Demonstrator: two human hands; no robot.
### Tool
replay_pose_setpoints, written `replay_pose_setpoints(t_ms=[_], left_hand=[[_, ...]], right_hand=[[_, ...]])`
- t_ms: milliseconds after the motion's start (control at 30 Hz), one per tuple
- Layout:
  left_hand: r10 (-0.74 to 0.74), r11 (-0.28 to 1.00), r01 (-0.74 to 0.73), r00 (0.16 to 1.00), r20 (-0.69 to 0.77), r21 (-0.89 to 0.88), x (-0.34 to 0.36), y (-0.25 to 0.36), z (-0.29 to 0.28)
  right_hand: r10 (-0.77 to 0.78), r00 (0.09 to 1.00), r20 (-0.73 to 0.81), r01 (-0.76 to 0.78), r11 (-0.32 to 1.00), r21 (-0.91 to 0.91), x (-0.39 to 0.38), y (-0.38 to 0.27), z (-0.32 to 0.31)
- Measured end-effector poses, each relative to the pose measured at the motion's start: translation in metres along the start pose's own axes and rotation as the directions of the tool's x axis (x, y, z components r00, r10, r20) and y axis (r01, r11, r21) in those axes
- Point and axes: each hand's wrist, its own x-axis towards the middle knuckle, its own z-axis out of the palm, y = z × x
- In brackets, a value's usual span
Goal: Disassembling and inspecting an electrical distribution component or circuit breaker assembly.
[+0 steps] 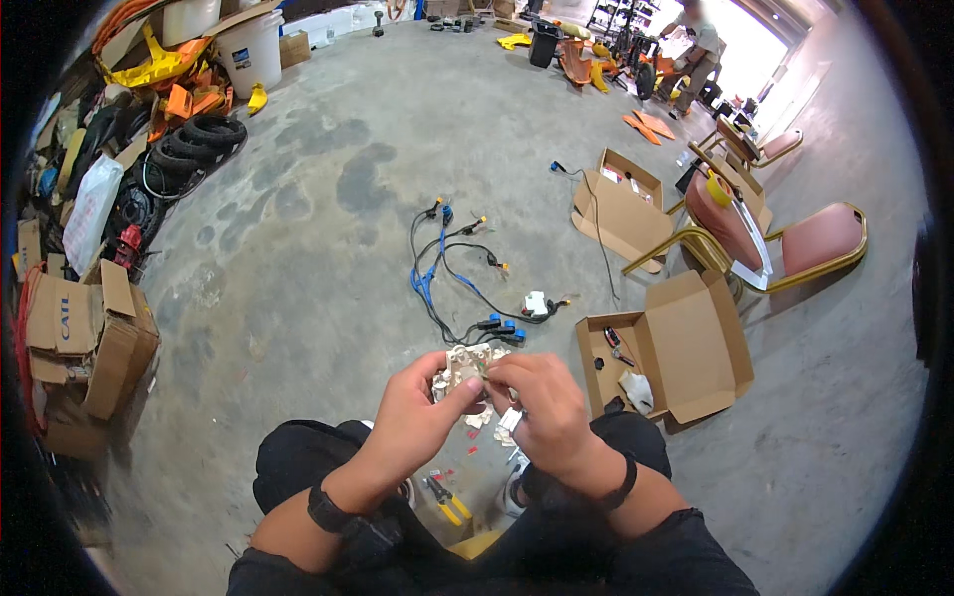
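Between my knees, low over the concrete, my left hand (425, 422) is closed on an off-white moulded plastic part (459, 356), thumb across its face. My right hand (542, 417) has thumb and fingers drawn together at that part's right side, on a small piece too hidden to make out. A small white piece (510, 423) shows beside the right fingers. Below lie yellow-handled pliers (447, 503) and small red bits (473, 449). Just beyond my hands a black and blue cable harness (429, 278) with several connectors is spread on the floor, a small white object (535, 303) on it.
An open cardboard box (711, 348) holding tools is at my right; another (616, 223) lies farther off, by padded chairs (820, 243). Cartons (84, 338), tyres (199, 149) and buckets (248, 60) pile along the left. A person (696, 60) stands among equipment at the back right.
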Motion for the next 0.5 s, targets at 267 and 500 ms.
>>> replay_pose_setpoints(t_ms=[267, 500], left_hand=[[-0.034, 0.999, 0.035, 0.999, 0.027, -0.038, -0.002, 0.006, -0.001], [-0.124, 0.978, 0.136, 0.988, 0.090, -0.155, -0.002, 0.009, 0.003]], right_hand=[[-0.031, 0.999, 0.044, 0.030, 0.999, 0.027, 0.000, 0.001, -0.006], [-0.030, 0.998, 0.047, 0.028, 0.999, 0.043, -0.002, 0.001, -0.007]])
